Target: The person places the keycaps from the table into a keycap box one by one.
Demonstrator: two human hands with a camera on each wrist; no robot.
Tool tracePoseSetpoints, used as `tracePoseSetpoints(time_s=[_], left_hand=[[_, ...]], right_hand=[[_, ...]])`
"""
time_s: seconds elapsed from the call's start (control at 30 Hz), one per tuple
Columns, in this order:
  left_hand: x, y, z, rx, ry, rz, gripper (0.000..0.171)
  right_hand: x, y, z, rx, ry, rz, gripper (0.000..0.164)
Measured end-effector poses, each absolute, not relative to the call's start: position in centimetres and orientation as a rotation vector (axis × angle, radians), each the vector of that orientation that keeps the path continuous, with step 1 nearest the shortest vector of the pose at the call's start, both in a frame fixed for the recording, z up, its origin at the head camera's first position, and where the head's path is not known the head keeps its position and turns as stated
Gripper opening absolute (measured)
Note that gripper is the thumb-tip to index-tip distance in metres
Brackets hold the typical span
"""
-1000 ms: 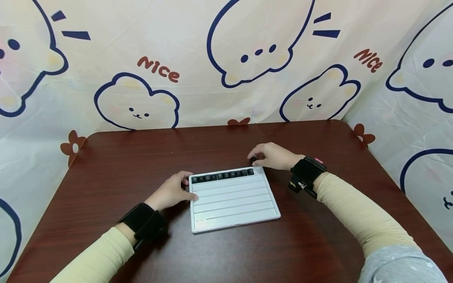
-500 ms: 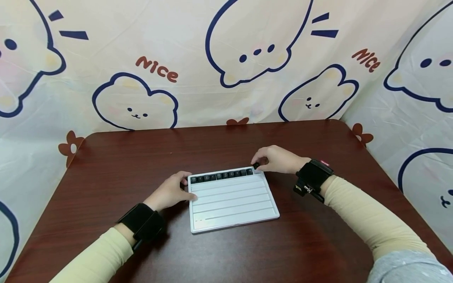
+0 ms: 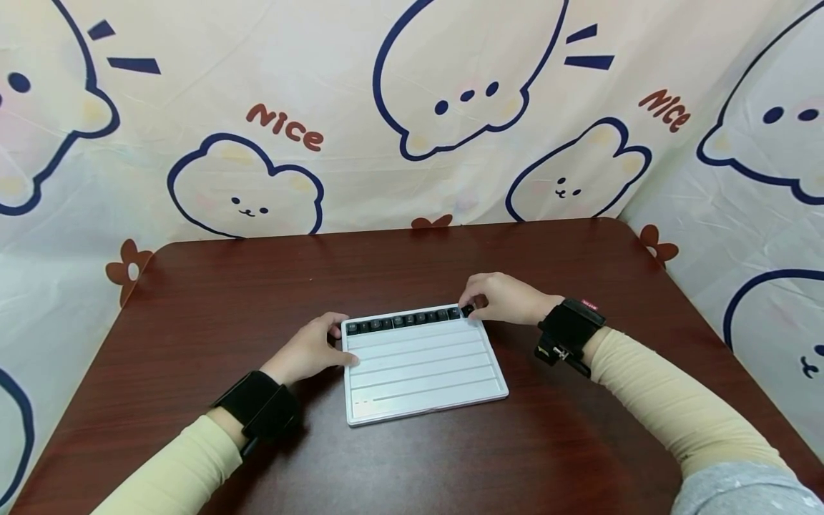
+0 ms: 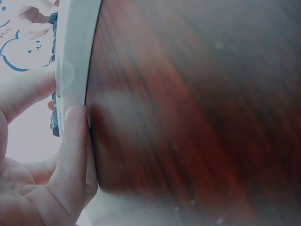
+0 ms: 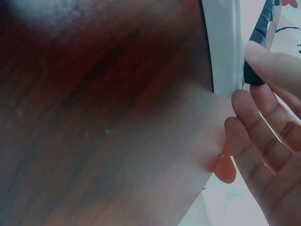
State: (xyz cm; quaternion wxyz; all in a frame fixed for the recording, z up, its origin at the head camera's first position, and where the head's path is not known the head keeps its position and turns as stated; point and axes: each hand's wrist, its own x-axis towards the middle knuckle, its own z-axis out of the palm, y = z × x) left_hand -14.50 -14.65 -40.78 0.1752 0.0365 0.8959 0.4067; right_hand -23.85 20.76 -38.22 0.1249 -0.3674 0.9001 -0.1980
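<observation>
A white grooved board (image 3: 425, 368) lies on the table, with a row of black keycaps (image 3: 404, 321) along its far edge. My left hand (image 3: 313, 350) grips the board's left edge, thumb on the top face near the upper left corner. In the left wrist view, fingers and thumb press against the board's pale side (image 4: 75, 52). At the far right corner my right hand (image 3: 508, 298) pinches one black keycap (image 3: 468, 311) at the row's right end. The right wrist view shows that keycap (image 5: 254, 75) between thumb and fingertip, against the board; its underside is hidden.
The dark red-brown wooden table (image 3: 412, 472) extends around the board on all sides. Behind it hangs a pale curtain (image 3: 360, 107) printed with blue-outlined cartoon figures. A black strap (image 3: 569, 330) sits on each wrist.
My right hand has moved slightly right and towards me, bringing the keycap from beyond the board's far edge down to the right end of the row. My left hand keeps its grip.
</observation>
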Motion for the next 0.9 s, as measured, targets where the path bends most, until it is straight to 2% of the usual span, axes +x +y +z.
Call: tracePoseSetpoints(time_s=[0.9], left_hand=[[-14.56,-14.68,-40.73,0.111,2.538,1.149,0.078]], right_hand=[[-23.4,20.45,-38.66,-1.023,2.694,-0.583,0.022]])
